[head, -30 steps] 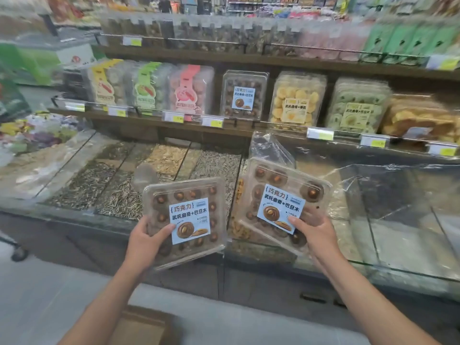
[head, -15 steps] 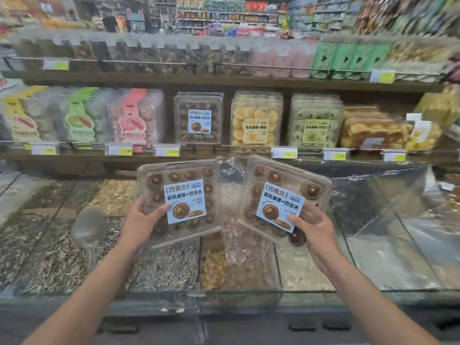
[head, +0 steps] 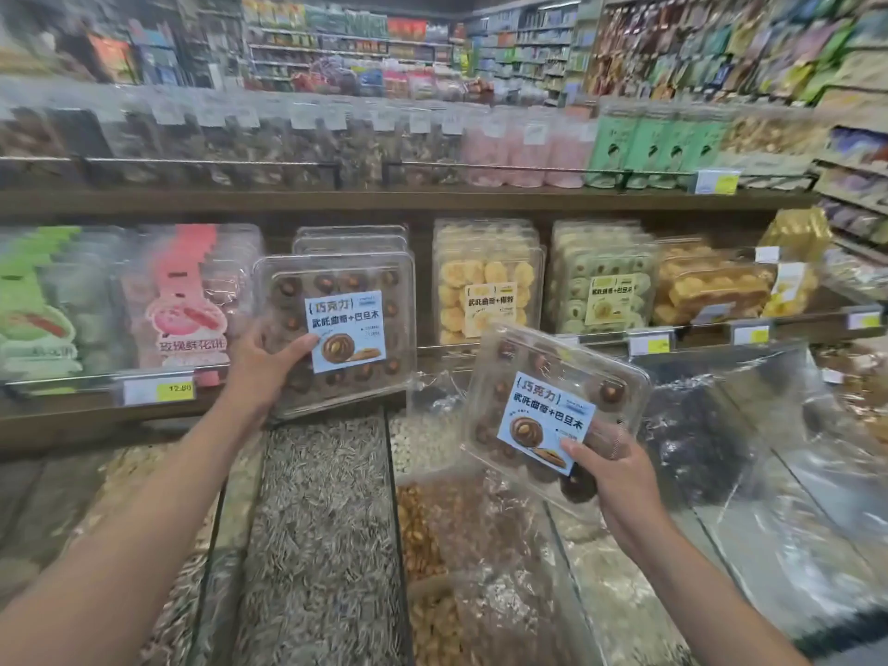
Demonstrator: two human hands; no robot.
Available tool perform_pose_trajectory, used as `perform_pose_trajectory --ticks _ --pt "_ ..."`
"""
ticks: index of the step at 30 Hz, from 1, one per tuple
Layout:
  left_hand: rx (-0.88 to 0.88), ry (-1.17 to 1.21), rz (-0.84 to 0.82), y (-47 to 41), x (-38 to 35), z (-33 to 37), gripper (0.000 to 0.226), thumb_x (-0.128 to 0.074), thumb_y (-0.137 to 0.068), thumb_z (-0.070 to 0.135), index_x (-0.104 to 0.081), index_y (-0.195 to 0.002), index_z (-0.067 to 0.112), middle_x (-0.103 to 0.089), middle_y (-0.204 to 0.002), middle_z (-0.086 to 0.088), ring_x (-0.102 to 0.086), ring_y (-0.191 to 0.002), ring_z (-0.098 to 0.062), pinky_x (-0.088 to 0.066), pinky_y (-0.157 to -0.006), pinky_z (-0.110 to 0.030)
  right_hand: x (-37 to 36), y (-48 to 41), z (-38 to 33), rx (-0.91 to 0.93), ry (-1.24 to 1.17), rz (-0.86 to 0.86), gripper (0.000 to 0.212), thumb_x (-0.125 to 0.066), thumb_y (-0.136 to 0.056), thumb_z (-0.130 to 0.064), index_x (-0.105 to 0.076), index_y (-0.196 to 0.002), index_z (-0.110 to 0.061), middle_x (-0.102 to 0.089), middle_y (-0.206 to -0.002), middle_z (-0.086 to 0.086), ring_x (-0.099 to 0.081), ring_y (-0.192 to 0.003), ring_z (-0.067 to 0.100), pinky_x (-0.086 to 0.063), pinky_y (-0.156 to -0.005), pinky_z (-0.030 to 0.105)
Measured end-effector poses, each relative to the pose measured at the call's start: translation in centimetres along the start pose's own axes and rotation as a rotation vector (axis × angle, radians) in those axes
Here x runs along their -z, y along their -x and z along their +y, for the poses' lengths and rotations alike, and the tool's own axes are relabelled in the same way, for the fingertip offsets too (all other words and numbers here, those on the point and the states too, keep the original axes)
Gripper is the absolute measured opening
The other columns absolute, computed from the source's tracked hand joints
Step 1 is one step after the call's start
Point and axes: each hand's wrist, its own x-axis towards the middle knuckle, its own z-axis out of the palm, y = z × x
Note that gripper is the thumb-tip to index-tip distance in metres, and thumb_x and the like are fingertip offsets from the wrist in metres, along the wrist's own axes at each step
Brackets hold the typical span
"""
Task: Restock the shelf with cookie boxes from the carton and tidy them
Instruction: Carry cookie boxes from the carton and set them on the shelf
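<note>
Left hand (head: 269, 372) is gripping a clear square plastic box of chocolate cookies w/ a blue label (head: 336, 329), thumb across the front near the label's lower-left corner, rest of the fingers behind it. Box is held upright, facing out, right up at the wooden middle shelf (head: 432, 350), in front of the stack of same clear boxes (head: 351, 237) already sitting there. Can't tell if its bottom edge is actually resting on the shelf or just hovering.

Right hand (head: 615, 468) has a second clear chocolate cookie box w/ the same blue label (head: 552, 415), pinched at the lower-right corner, thumb on the label. This one is tilted, lower and closer to the camera, over the glass-covered bulk bins (head: 326, 521) of sunflower seeds and nuts, well short of the shelf.

On the shelf to the right of the choc stack: a stack of clear boxes of yellow cookies (head: 487, 281), then pale green cookies (head: 600, 281), then golden pastry packs (head: 711, 286). To the left, pink-labelled packs (head: 187, 300) and green-labelled ones (head: 38, 300), pretty blurry. Yellow price tag (head: 158, 390) on the shelf rail below reads 12.80. No carton in view.
</note>
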Motion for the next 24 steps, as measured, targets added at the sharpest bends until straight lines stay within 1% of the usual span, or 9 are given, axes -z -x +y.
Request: perform_pose_trajectory --ticks 4,6,8,11,13,14,17,20,24 --pt "-0.034 -0.009 0.000 -8.2 0.4 -1.3 0.084 -0.092 -0.055 0.075 -0.064 -0.120 0.030 -0.076 -0.121 -0.006 -0.076 -0.107 -0.032 -0.061 -0.091 -0.058 -1.2 -1.1 0.4 -0.006 0.004 0.026 0.037 -0.079 -0.083 0.005 -0.072 -0.110 -0.019 -0.081 -0.102 0.007 -0.076 -0.103 0.029 -0.055 -0.103 0.053" --pt "-0.043 -0.001 -0.039 -10.6 0.1 -1.2 0.078 -0.091 -0.056 0.073 -0.065 -0.118 0.034 -0.077 -0.118 -0.004 -0.077 -0.102 -0.032 -0.063 -0.086 -0.060 -1.8 -1.5 0.4 0.003 0.000 0.018 0.045 -0.091 -0.071 -0.008 -0.072 -0.110 -0.019 -0.081 -0.102 0.007 -0.076 -0.104 0.030 -0.057 -0.101 0.051" --pt "-0.037 -0.014 -0.069 -11.7 -0.5 -0.4 0.062 -0.090 -0.064 0.065 -0.065 -0.111 0.034 -0.078 -0.115 -0.004 -0.077 -0.101 -0.036 -0.062 -0.084 -0.064 -2.3 -1.8 0.5 0.006 0.016 0.023 0.072 -0.102 -0.046 -0.034 -0.072 -0.110 -0.019 -0.082 -0.101 0.006 -0.078 -0.100 0.027 -0.063 -0.090 0.040" --pt "-0.057 -0.015 -0.051 -14.0 -1.4 -1.4 0.033 -0.088 -0.084 0.038 -0.065 -0.104 0.025 -0.078 -0.107 -0.007 -0.075 -0.102 -0.040 -0.062 -0.086 -0.063 -2.7 -2.4 0.9 0.009 0.025 0.032 0.078 -0.102 -0.043 -0.033 -0.072 -0.113 -0.015 -0.081 -0.101 0.009 -0.077 -0.102 0.032 -0.064 -0.083 0.034" --pt "-0.068 -0.019 -0.051 -15.0 -2.0 -2.5 0.024 -0.087 -0.086 0.031 -0.066 -0.096 0.029 -0.077 -0.095 0.002 -0.074 -0.091 -0.031 -0.059 -0.086 -0.064 -2.8 -2.8 1.2 0.012 0.025 0.036 0.095 -0.105 -0.028 -0.046 -0.073 -0.112 -0.014 -0.081 -0.101 0.011 -0.077 -0.098 0.031 -0.064 -0.081 0.034" --pt "-0.075 -0.033 -0.062 -15.5 -2.1 -3.1 0.023 -0.087 -0.085 0.031 -0.067 -0.096 0.032 -0.077 -0.092 0.005 -0.072 -0.088 -0.026 -0.059 -0.088 -0.064 -3.0 -2.9 1.2 0.012 0.024 0.045 0.095 -0.104 -0.027 -0.046 -0.073 -0.111 -0.015 -0.081 -0.101 0.012 -0.077 -0.097 0.032 -0.065 -0.079 0.033" --pt "-0.104 -0.070 -0.081 -16.7 -2.4 -4.5 0.031 -0.087 -0.085 0.031 -0.067 -0.109 0.031 -0.078 -0.110 0.003 -0.073 -0.103 -0.024 -0.058 -0.096 -0.060 -3.3 -3.2 1.5 0.017 0.023 0.046 0.105 -0.104 -0.017 -0.054 -0.073 -0.110 -0.015 -0.081 -0.101 0.014 -0.079 -0.091 0.030 -0.065 -0.073 0.031" --pt "-0.180 -0.191 -0.054 -17.3 -2.8 -5.0 0.063 -0.089 -0.077 0.048 -0.061 -0.130 0.026 -0.067 -0.130 -0.004 -0.067 -0.118 -0.024 -0.055 -0.105 -0.049 -3.4 -3.6 2.0 0.007 0.030 0.042 0.116 -0.101 -0.009 -0.061 -0.072 -0.112 -0.016 -0.081 -0.102 0.014 -0.078 -0.091 0.031 -0.065 -0.080 0.038" --pt "-0.220 -0.300 0.055 -17.0 -3.9 -5.7 0.062 -0.089 -0.081 0.039 -0.061 -0.132 0.018 -0.061 -0.126 -0.011 -0.059 -0.113 -0.023 -0.051 -0.101 -0.041 -3.9 -3.6 2.1 -0.003 0.028 0.017 0.112 -0.103 -0.010 -0.057 -0.073 -0.110 -0.015 -0.080 -0.102 0.014 -0.078 -0.093 0.032 -0.062 -0.086 0.044"
